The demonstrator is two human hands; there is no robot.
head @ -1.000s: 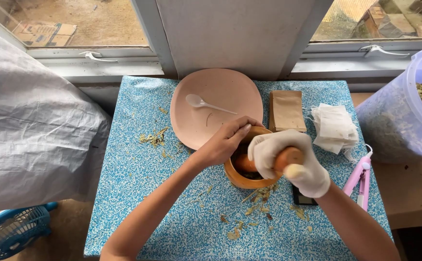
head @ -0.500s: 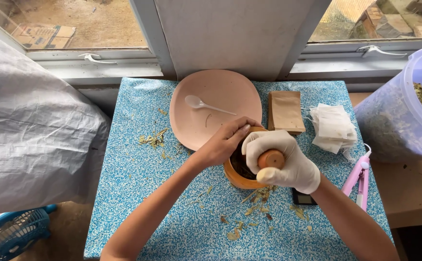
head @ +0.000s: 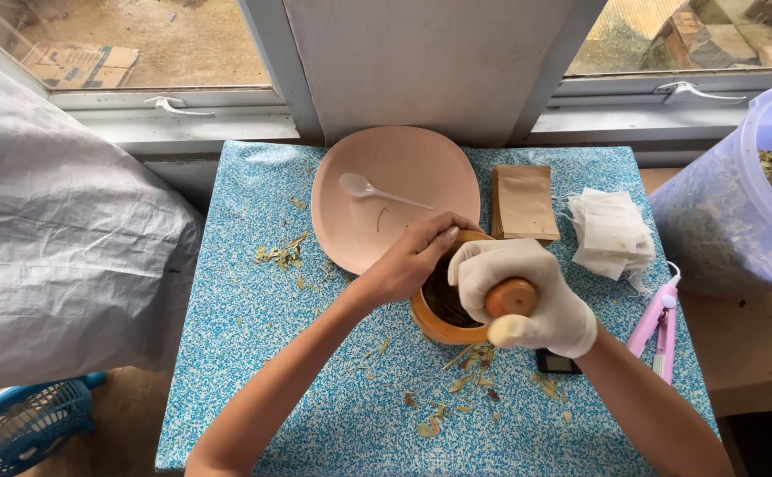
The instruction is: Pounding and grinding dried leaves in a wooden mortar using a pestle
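Note:
An orange-brown mortar [head: 439,329] stands on the blue speckled table [head: 253,353], dark crushed leaves inside it. My right hand [head: 527,296], in a white glove, is closed around a wooden pestle [head: 511,298] that stands in the mortar. My bare left hand [head: 412,261] grips the mortar's far rim and steadies it. Dried leaf bits [head: 456,384] lie scattered on the cloth just in front of the mortar.
A pink plate [head: 395,190] with a white plastic spoon [head: 377,190] lies behind the mortar. Brown paper pouches [head: 524,201], white tea bags [head: 611,231], a pink tool [head: 655,325] and a purple tub of dried leaves [head: 739,203] are at right. A grey plastic sheet [head: 50,230] hangs at left.
The pestle's top has swung around within the mortar while my right hand keeps its grip. My left hand stays on the rim.

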